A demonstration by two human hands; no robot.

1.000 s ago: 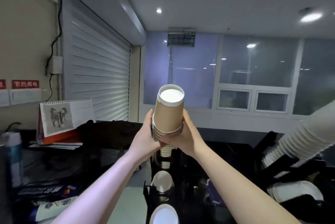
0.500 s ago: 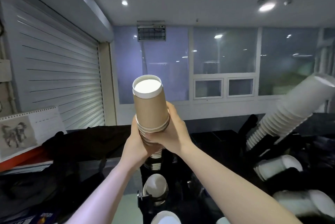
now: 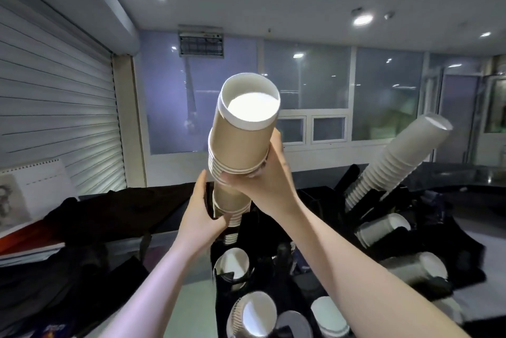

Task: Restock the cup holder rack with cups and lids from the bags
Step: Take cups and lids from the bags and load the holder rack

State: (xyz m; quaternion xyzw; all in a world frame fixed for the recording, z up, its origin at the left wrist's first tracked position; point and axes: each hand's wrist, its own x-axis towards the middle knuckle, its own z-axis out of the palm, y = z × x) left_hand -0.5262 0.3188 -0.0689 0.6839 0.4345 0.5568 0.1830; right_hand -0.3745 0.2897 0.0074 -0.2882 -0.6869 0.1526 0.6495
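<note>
Brown paper cups [image 3: 241, 143] form a tall tilted stack above the black rack [image 3: 246, 277]. Right hand [image 3: 262, 181] curls its fingers round the upper cups; left hand [image 3: 201, 217] grips the lower cups.

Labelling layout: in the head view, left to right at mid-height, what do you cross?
White ribbed roller shutter → white desk calendar → left hand → brown paper cup stack → right hand → tilted white paper cup stack.
</note>
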